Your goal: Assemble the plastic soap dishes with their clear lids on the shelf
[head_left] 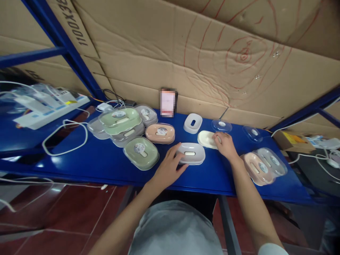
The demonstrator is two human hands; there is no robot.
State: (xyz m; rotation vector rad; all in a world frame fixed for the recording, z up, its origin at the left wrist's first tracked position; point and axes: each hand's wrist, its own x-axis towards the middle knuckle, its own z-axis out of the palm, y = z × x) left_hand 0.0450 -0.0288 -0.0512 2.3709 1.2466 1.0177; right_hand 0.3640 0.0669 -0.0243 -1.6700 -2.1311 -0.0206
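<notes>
A pale grey oval soap dish (199, 158) with a slot in its floor lies before me. My left hand (173, 163) grips its left end, with a finger over the rim and the thumb at the front side. Right of it, a cream oval piece (205, 139) lies flat on the blue table. My right hand (224, 143) has its fingers closed on the right end of that piece, covering part of it. Behind them sits a whitish soap dish (193, 123) with a dark slot.
Several lidded dishes stand left, including a pink dish (160, 133) and a green dish (141, 153). Clear lids (221, 125) lie at the back. A lidded pink dish (258, 168) overlaps a grey one at right. A phone (168, 102) leans on cardboard. A power strip (53, 112) lies left.
</notes>
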